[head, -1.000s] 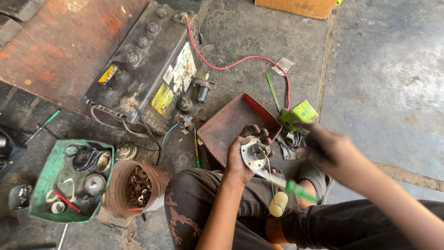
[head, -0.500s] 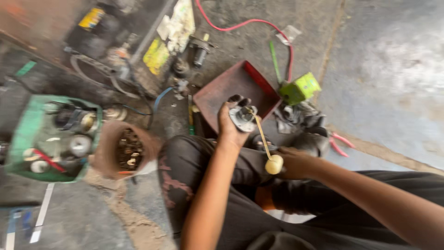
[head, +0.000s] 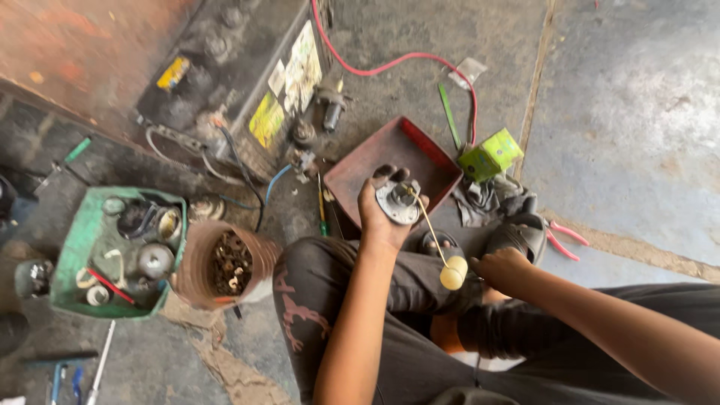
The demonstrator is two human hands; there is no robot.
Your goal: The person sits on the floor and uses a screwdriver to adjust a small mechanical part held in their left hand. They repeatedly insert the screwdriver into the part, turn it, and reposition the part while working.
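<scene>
concrete floor; left hand grips round metal part; right hand clenched, contents hidden.

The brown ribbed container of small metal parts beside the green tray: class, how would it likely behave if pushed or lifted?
The brown ribbed container looks filled with metal bits, so it is probably heavy for its size. Its wall seems thin and bent out of round, so it may flex or buckle in a one-handed grip. It appears to lean, so a push might spill it.

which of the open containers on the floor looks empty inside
The red square tray just beyond the left hand; the green crate and round brown tub both hold metal parts.
</scene>
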